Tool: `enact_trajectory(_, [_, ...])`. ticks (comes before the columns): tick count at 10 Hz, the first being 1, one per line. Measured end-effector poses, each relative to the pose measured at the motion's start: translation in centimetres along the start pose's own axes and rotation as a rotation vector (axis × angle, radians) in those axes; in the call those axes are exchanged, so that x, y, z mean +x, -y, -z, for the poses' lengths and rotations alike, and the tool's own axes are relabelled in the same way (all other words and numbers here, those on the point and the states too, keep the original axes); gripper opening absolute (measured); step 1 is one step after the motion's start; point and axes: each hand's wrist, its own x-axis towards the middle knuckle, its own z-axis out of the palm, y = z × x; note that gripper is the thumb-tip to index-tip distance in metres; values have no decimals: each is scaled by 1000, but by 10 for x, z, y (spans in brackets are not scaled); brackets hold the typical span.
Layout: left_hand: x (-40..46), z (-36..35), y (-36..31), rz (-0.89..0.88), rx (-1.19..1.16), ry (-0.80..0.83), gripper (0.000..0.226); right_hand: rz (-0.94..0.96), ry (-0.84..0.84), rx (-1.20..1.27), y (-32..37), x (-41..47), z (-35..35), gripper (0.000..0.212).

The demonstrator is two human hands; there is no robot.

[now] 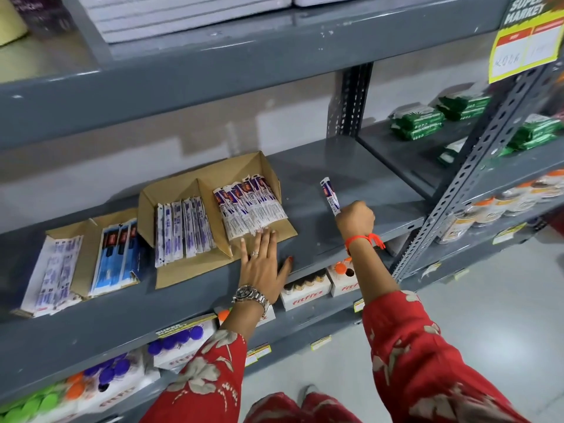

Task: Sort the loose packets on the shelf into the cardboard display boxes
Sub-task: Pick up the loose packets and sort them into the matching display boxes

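An open cardboard display box (171,196) with two compartments sits mid-shelf; its right compartment holds a fanned row of white-and-purple packets (253,206), its left one a narrower row (181,230). My left hand (262,264) lies flat, fingers spread, on the box's front flap, fingertips touching the packets' lower ends. My right hand (355,219) is closed around one upright white-and-purple packet (330,195), held above bare shelf to the right of the box. A second cardboard box (87,230) at the left holds blue packets (117,257) and white packets (52,276).
The grey metal shelf (351,184) has bare room right of the box. A perforated upright post (464,190) stands at right, green packs (418,123) behind it. White cartons with coloured caps (305,293) fill the shelf below. The shelf above overhangs.
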Motion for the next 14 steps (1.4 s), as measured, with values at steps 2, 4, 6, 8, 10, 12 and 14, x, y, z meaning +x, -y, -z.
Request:
enact_trajectory(2, [-1, 2, -1, -3, -34, 3, 75, -4, 67, 182, -2, -4, 2, 16])
enact_trajectory(4, [-1, 16, 0, 91, -442, -146, 62, -63, 363, 720, 5, -31, 9, 11])
enact_trajectory(6, [8, 62, 5, 654, -1751, -227, 52, 94, 757, 824, 6, -70, 1, 11])
enact_trajectory(8, [14, 105, 17, 523, -1918, -21, 65, 183, 881, 755, 21, -96, -5, 17])
enact_trajectory(10, [7, 126, 31, 291, -2047, 39, 74, 262, 892, 738, 32, -108, -11, 15])
enact_trajectory(12, [-2, 125, 43, 304, -1981, -30, 77, 286, 916, 749, 40, -118, -20, 16])
enact_trajectory(14, [-20, 100, 61, 339, -1287, -203, 41, 54, 814, 851, 42, -119, -36, 19])
